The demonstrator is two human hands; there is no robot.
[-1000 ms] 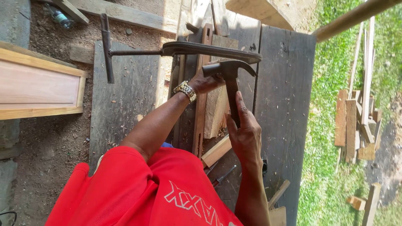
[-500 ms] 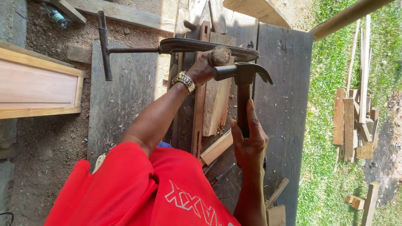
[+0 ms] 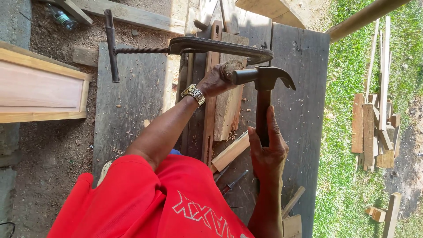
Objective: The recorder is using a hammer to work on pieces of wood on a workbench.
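Crowding hammer (image 3: 264, 83): clamp (image 3: 211, 46); offcut (image 3: 230, 152); screwdriver (image 3: 232, 183).

Left hand (image 3: 214, 80) fisted, arm extended (watch on wrist); right hand (image 3: 266, 152) clenched, raised.

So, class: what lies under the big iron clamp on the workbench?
Under the iron clamp run upright wooden strips on the dark bench boards. The left hand hides the tool it holds there; the right hand holds the hammer.
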